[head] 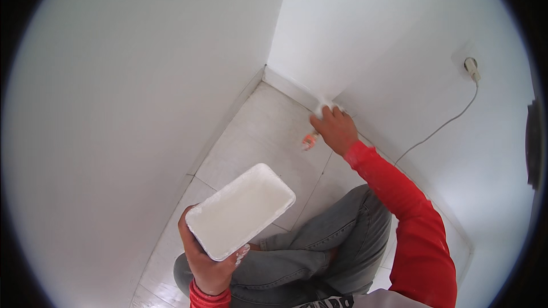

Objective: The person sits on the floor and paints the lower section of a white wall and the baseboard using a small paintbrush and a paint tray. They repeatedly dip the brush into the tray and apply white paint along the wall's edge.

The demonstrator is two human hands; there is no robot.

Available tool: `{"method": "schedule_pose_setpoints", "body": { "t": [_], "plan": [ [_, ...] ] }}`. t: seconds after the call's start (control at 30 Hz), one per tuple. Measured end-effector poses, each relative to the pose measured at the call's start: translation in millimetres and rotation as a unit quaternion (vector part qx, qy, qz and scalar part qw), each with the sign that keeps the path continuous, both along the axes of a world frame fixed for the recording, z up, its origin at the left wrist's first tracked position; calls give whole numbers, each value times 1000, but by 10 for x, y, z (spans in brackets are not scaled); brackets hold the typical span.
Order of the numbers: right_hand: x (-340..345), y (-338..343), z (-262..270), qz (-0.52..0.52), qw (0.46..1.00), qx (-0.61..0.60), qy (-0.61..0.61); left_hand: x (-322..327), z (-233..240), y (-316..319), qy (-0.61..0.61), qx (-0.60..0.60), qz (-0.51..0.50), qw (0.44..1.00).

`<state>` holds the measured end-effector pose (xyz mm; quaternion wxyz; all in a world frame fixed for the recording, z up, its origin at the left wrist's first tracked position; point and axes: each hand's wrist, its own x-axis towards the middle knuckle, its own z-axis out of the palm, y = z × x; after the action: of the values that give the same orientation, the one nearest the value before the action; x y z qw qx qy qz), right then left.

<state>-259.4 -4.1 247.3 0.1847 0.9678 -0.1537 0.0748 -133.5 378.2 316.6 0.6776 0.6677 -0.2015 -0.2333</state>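
My left hand [209, 261] holds a white rectangular tub [242, 211] from below and at its near end. Pale white material coats the tub inside, and white smears mark a finger of that hand. Farther forward, my right hand [336, 126] grips a paintbrush by its handle [309, 141], whose orange end sticks out toward the floor. The brush's bristles are blurred and mostly hidden by the fingers, at the white baseboard [291, 87] of the right wall.
Two white walls meet at a corner ahead. A plug [472, 68] sits in a socket on the right wall, its thin cable [445, 127] hanging to the floor. Light tiles [265, 124] cover the floor. My crossed legs [317, 248] in grey jeans are beneath the tub. A dark object [533, 143] stands far right.
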Motion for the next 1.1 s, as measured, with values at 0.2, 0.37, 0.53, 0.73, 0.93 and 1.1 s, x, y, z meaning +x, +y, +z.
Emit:
{"method": "schedule_pose_setpoints", "body": {
  "t": [0.2,0.37,0.53,0.73,0.93,1.1],
  "plan": [
    [-201,157,167,-1,1000,15,10,11,31,-25,48,-39,-17,998],
    [504,170,159,132,991,-22,-30,19,29,-1,38,-28,-21,999],
    [1293,3,-46,206,972,-113,-17,42,68,-17,46,-19,-28,998],
    [1734,-31,-250,185,959,-192,94,-4,13,25,42,23,22,999],
    [1172,38,-167,69,971,-76,216,16,43,38,51,-4,2,999],
    [165,122,-55,-22,938,-57,340,32,35,50,12,-33,-23,999]
  ]
}}
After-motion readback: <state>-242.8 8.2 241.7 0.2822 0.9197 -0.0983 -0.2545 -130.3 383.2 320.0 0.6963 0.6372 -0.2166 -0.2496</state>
